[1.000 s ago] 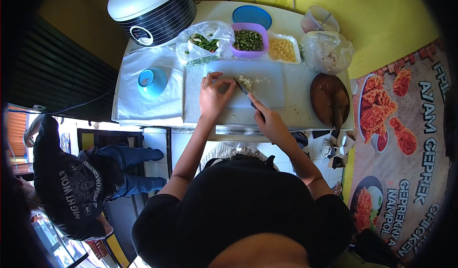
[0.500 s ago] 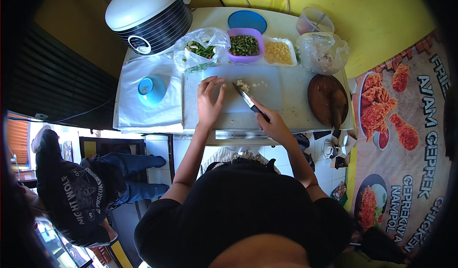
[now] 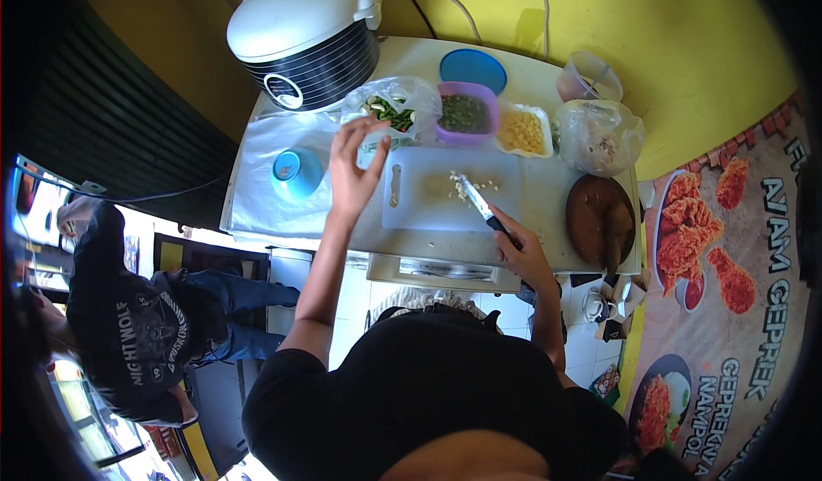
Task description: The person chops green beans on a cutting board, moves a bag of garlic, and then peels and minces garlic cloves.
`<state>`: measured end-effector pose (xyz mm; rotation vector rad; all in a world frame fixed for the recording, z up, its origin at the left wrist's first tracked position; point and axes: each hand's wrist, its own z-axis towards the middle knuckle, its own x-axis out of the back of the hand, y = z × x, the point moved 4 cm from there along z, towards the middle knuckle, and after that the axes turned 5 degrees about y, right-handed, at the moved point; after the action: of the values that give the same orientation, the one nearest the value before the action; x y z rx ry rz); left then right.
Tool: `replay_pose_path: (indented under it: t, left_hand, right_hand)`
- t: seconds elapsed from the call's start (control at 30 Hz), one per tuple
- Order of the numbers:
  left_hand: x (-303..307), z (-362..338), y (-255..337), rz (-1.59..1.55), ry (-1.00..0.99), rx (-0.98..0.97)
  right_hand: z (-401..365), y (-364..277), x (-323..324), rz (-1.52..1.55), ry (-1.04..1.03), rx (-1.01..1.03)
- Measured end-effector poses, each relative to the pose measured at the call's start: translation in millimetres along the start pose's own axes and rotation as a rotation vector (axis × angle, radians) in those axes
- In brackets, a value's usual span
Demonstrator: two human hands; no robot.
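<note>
My right hand (image 3: 521,246) grips the dark handle of a knife (image 3: 479,202), its blade tip among small pale chopped pieces (image 3: 460,187) on a white cutting board (image 3: 419,211). My left hand (image 3: 357,169) is raised at the board's left, fingers apart and holding nothing, near a plastic bag (image 3: 419,104) of green chopped vegetables. Behind the board sit a purple container (image 3: 491,104) of green pieces and a white tray (image 3: 524,132) of yellow cubes.
A rice cooker (image 3: 308,44) stands at the back left, a blue bowl (image 3: 296,174) on plastic sheeting. At right are a stone mortar (image 3: 591,216), a clear bag (image 3: 604,139) and a tub (image 3: 589,79). A blue lid (image 3: 473,72) lies behind. Another person (image 3: 154,318) is at left.
The view has shifted, so the table appears lower and further right. My left hand has lifted off the board toward the vegetable bag. The knife remains in my right hand, its tip still by the chopped pieces.
</note>
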<state>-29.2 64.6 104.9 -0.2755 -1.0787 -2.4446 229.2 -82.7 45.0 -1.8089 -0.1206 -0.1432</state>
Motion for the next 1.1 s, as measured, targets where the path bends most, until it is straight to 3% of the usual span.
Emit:
replay_pose_path:
  t: [0.13,0.2,0.23,0.33,0.37,0.43,0.47,0.53,0.73,0.8,0.87,0.93,1.07,1.1]
  left_hand:
    - [10.3,31.3,-11.4,0.162,0.030,-0.110]
    - [3.2,30.7,-27.4,0.310,-0.425,0.061]
    - [1.9,23.6,-38.4,0.373,-0.677,0.304]
    - [5.4,5.7,-47.9,0.301,-0.885,0.421]
    - [8.7,8.0,-51.5,0.308,-0.874,0.427]
    - [12.3,20.6,-49.9,0.039,-0.783,0.261]
    - [16.4,33.7,-43.7,0.069,-0.722,0.302]
    - [19.7,55.6,-37.3,0.137,-0.604,0.174]
    - [-5.2,84.6,-55.0,0.176,-0.530,-0.027]
    - [-13.9,89.4,-54.7,0.257,-0.431,-0.264]
    - [-27.3,92.2,-64.7,0.256,-0.444,-0.258]
    - [-40.5,87.3,-76.6,0.321,-0.583,-0.141]
    - [-41.8,74.1,-81.9,0.201,-0.654,-0.136]
    - [-35.5,75.5,-77.9,0.221,-0.578,-0.145]
  right_hand:
    - [11.4,5.5,9.4,0.051,0.072,0.109]
    - [12.6,-0.6,11.4,0.031,0.077,0.080]
    - [14.4,1.3,13.7,0.040,0.087,0.079]
    - [20.8,14.3,17.6,0.046,0.089,0.108]
    - [23.8,11.8,17.3,0.041,0.096,0.136]
    - [24.6,6.0,20.2,0.030,0.082,0.092]
    - [24.2,4.3,21.1,0.017,0.081,0.041]
    - [30.0,4.8,21.0,0.030,0.072,0.062]
    - [41.3,-3.4,18.1,0.021,0.056,0.108]
    - [45.2,-5.1,15.6,0.018,0.048,0.110]
    - [45.7,-3.9,12.1,0.030,0.023,0.115]
    - [44.8,-4.4,9.0,0.015,0.015,0.113]
    - [45.1,-5.9,8.4,0.015,0.018,0.096]
    - [45.3,-5.5,9.6,0.017,0.022,0.097]
